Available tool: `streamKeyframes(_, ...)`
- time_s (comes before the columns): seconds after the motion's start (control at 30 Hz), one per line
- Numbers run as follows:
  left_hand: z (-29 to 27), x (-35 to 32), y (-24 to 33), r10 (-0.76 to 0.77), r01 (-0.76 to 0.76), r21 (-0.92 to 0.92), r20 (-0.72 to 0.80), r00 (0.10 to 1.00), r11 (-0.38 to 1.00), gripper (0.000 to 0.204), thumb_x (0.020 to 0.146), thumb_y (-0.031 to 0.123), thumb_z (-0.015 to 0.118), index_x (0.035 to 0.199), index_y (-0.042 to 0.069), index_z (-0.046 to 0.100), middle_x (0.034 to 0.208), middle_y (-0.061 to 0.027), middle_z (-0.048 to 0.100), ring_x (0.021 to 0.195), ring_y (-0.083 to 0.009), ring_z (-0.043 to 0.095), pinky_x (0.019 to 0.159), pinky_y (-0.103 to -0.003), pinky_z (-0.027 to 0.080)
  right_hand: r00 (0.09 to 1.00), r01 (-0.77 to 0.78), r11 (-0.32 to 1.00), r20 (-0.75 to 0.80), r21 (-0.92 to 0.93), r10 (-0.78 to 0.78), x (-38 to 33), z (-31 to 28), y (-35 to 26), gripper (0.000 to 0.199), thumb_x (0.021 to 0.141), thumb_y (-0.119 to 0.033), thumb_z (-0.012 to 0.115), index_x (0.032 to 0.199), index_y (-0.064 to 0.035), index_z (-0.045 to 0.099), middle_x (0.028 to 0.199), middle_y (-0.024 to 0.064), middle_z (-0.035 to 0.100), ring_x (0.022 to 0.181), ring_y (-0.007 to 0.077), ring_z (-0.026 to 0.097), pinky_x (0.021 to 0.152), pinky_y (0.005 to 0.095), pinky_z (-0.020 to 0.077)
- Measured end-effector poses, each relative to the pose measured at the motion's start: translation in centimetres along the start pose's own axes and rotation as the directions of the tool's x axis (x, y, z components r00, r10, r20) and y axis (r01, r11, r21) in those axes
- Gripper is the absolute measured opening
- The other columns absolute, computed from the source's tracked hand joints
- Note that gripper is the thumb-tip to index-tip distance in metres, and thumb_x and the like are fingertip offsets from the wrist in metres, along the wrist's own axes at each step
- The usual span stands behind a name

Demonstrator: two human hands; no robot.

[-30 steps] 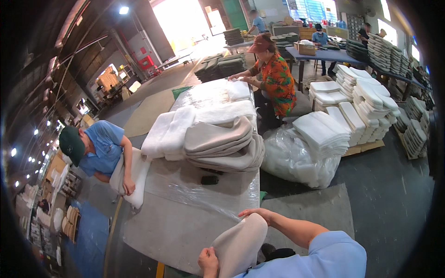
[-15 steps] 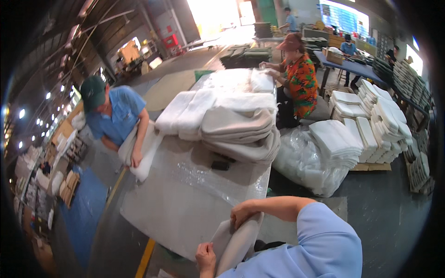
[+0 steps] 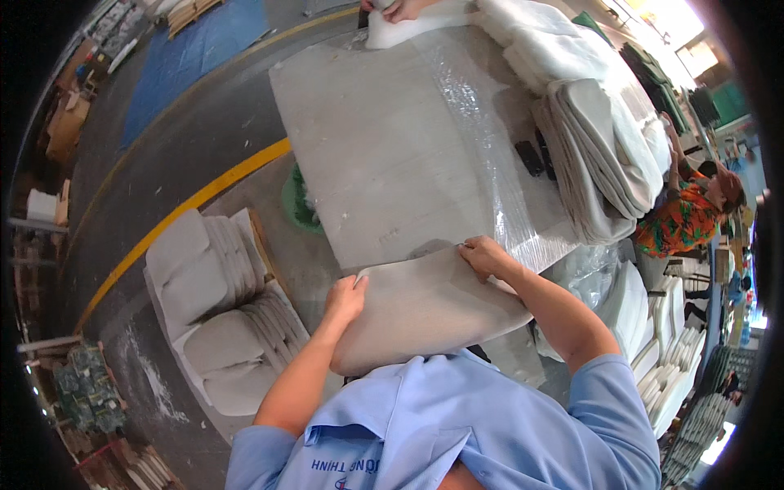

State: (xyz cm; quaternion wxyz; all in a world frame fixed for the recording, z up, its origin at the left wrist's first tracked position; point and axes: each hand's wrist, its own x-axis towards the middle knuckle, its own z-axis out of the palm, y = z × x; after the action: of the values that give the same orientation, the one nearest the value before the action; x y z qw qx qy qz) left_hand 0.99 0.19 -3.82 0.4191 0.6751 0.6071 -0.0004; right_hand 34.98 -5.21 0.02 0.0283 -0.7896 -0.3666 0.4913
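A beige fabric cushion cover point(image 3: 425, 306) with rounded corners spans the space in front of my body, its far edge at the near end of the table. My left hand point(image 3: 345, 300) is closed on its left far corner, fingertips pinched over the edge. At the right far corner, my right hand point(image 3: 487, 258) grips the same edge between thumb and fingers. Whether anything is inside the cover cannot be seen. Beyond it lies the light grey tabletop point(image 3: 392, 155).
Stacked beige covers point(image 3: 604, 155) and white padding point(image 3: 543, 41) occupy the table's right side, beside clear plastic film point(image 3: 474, 114) and a small black object point(image 3: 529, 158). Grey cushion stacks point(image 3: 192, 269) stand left; white stacks point(image 3: 674, 343) stand right. A co-worker's hands point(image 3: 404, 10) hold white padding across the table.
My view has turned down and left. The cover now faces me broadly, where it was steeply angled. My hands have moved apart to its two far corners.
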Motion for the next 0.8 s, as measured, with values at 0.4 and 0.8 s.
streamKeyframes(0.4,2.5,0.9,1.5,-0.017,0.040,0.144,-0.156,0.988,0.989,0.043,0.111,0.039,0.048,0.095,0.002,0.063,0.091,-0.0300,0.072,0.088,-0.0511,0.069,0.079,-0.061,0.052,0.917,0.224,0.961,-0.300,-0.162,-0.264,3.1,2.3,1.8,0.038,0.106,-0.036,0.056,0.098,-0.0004,0.067,0.096,0.0285,0.071,0.096,0.0522,0.066,0.083,0.0591,0.0504)
streamKeyframes(0.8,-0.4,1.3,-0.2,-0.033,0.029,0.046,0.077,0.996,0.999,0.049,0.106,0.050,0.054,0.100,0.004,0.069,0.098,-0.0253,0.073,0.097,-0.0487,0.068,0.083,-0.056,0.052,0.908,0.365,0.927,-0.186,-0.088,-0.375,1.5,-0.4,1.4,0.037,0.101,-0.038,0.064,0.104,-0.0014,0.071,0.099,0.0297,0.071,0.096,0.0506,0.068,0.084,0.0547,0.0531)
